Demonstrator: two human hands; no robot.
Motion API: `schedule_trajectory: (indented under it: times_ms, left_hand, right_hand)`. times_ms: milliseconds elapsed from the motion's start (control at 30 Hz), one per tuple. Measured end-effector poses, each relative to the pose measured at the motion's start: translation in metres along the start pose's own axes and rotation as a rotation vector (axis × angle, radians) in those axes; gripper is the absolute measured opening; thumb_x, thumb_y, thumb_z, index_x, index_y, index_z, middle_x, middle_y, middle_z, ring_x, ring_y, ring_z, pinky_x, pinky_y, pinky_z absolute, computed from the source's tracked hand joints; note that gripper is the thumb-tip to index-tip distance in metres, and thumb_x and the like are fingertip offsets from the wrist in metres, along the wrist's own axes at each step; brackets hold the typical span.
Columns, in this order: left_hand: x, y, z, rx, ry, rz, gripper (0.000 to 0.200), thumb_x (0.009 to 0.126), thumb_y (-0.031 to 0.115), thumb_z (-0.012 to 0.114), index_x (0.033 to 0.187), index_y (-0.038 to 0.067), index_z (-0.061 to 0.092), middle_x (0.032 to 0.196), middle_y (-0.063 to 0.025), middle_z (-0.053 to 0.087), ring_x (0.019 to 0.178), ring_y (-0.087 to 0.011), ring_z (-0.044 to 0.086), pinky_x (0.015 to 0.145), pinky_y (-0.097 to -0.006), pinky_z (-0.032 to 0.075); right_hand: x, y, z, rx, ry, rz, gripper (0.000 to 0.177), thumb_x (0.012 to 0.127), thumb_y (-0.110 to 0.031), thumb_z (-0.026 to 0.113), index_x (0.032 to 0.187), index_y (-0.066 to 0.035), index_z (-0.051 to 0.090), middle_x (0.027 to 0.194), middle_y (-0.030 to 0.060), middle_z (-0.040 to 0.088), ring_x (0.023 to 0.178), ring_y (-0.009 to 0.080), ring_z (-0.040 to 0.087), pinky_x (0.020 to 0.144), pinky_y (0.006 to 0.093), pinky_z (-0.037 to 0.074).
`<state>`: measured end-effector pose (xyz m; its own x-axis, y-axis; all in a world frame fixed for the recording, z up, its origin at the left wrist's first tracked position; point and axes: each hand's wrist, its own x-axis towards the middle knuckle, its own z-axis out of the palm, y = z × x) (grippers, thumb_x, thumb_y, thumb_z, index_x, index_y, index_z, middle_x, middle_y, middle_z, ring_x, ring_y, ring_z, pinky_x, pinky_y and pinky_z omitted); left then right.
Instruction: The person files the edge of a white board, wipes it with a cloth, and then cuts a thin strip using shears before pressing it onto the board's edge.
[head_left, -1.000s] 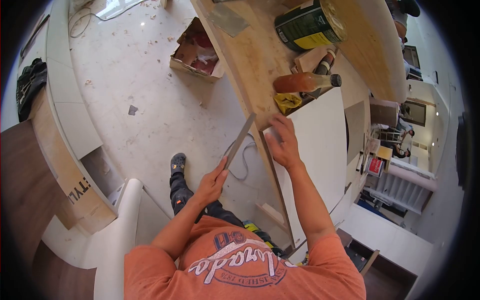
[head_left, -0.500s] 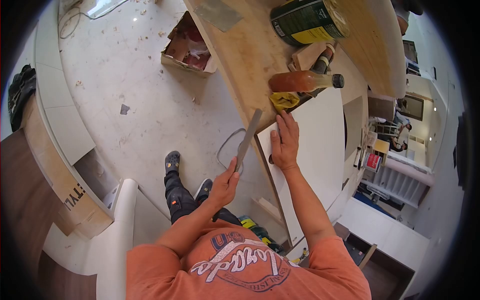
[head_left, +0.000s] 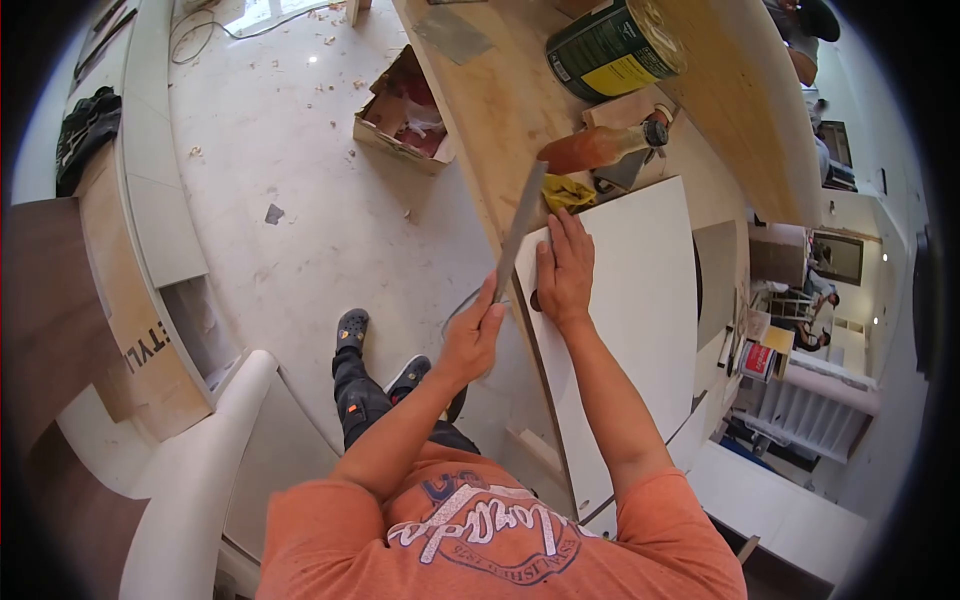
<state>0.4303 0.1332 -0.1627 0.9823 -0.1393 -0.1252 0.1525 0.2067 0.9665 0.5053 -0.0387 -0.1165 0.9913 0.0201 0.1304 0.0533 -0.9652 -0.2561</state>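
Note:
My left hand (head_left: 472, 335) is closed around a long, flat grey metal file (head_left: 521, 222), which points up and away along the near corner of a white panel (head_left: 630, 300). The file overlaps the panel's left edge in this view. A thin strip (head_left: 455, 312) loops out beside my left hand. On the panel's far left corner lies my right hand (head_left: 567, 275), flat with fingers stretched out, beside a dark round hole (head_left: 535, 300). Just past its fingertips sit a yellow cloth (head_left: 568, 194) and a bottle of reddish-orange liquid (head_left: 592, 150).
A large green and yellow can (head_left: 610, 55) stands on the wooden bench (head_left: 480, 95). An open cardboard box (head_left: 400, 150) with red contents rests on the floor, left of the bench. Paint cans and shelving are at the right, with people farther back.
My left hand has moved up and to the right, bringing the file to the panel's edge. My right hand stays flat on the panel. The head view has shifted slightly.

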Motion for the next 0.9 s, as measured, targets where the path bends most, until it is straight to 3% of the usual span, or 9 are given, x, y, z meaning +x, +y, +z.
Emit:
schedule_trajectory:
  times_ms: [167, 467, 633, 767, 867, 900]
  left_hand:
    - [-0.032, -0.033, -0.010, 0.043, 0.010, -0.197, 0.049, 0.105, 0.020, 0.052, 0.151, 0.007, 0.041, 0.071, -0.0070, 0.047, 0.068, -0.0129, 0.046, 0.067, -0.0269, 0.044]
    - [0.028, 0.020, -0.008, 0.038, -0.015, -0.066, 0.047, 0.105, 0.022, 0.052, 0.149, 0.008, 0.045, 0.082, -0.0093, 0.061, 0.074, -0.0121, 0.049, 0.075, -0.0250, 0.046]
    - [-0.002, -0.017, -0.023, 0.082, 0.005, -0.175, 0.047, 0.105, 0.024, 0.052, 0.149, 0.008, 0.045, 0.100, -0.0179, 0.070, 0.086, -0.0134, 0.060, 0.082, -0.0273, 0.048]
    - [0.001, -0.020, -0.010, 0.049, -0.006, -0.145, 0.047, 0.104, 0.024, 0.053, 0.149, 0.010, 0.045, 0.108, -0.0238, 0.070, 0.095, -0.0208, 0.068, 0.086, -0.0302, 0.050]
    - [0.031, 0.021, -0.022, 0.145, -0.164, -0.207, 0.047, 0.104, 0.024, 0.053, 0.148, 0.011, 0.047, 0.110, -0.0249, 0.069, 0.096, -0.0289, 0.070, 0.087, -0.0313, 0.050]
    - [0.037, 0.030, -0.027, 0.146, -0.198, -0.134, 0.046, 0.103, 0.023, 0.054, 0.148, 0.010, 0.047, 0.111, -0.0253, 0.069, 0.097, -0.0312, 0.070, 0.087, -0.0316, 0.050]
  right_hand:
    - [0.000, -0.001, 0.000, 0.005, 0.007, -0.002, 0.045, 0.100, -0.027, 0.048, 0.140, -0.006, 0.053, 0.152, 0.0131, 0.044, 0.143, 0.0354, 0.035, 0.119, 0.0522, 0.022]
    - [0.000, 0.000, 0.001, -0.018, -0.007, 0.012, 0.045, 0.101, -0.027, 0.046, 0.140, -0.006, 0.053, 0.152, 0.0116, 0.044, 0.143, 0.0348, 0.034, 0.119, 0.0516, 0.020]
    - [0.001, -0.001, 0.002, -0.021, -0.015, 0.024, 0.045, 0.101, -0.028, 0.046, 0.139, -0.006, 0.054, 0.153, 0.0113, 0.044, 0.143, 0.0345, 0.035, 0.120, 0.0513, 0.020]
    - [0.001, -0.001, 0.000, -0.011, -0.011, 0.026, 0.045, 0.101, -0.028, 0.046, 0.140, -0.006, 0.053, 0.152, 0.0115, 0.044, 0.143, 0.0344, 0.035, 0.120, 0.0513, 0.019]
    - [0.002, 0.000, 0.000, -0.005, -0.006, 0.021, 0.046, 0.101, -0.028, 0.047, 0.140, -0.006, 0.052, 0.152, 0.0118, 0.044, 0.143, 0.0341, 0.035, 0.120, 0.0513, 0.020]
    - [0.001, 0.000, 0.000, -0.001, 0.000, 0.022, 0.046, 0.101, -0.027, 0.047, 0.140, -0.006, 0.052, 0.152, 0.0118, 0.044, 0.143, 0.0339, 0.035, 0.120, 0.0513, 0.021]
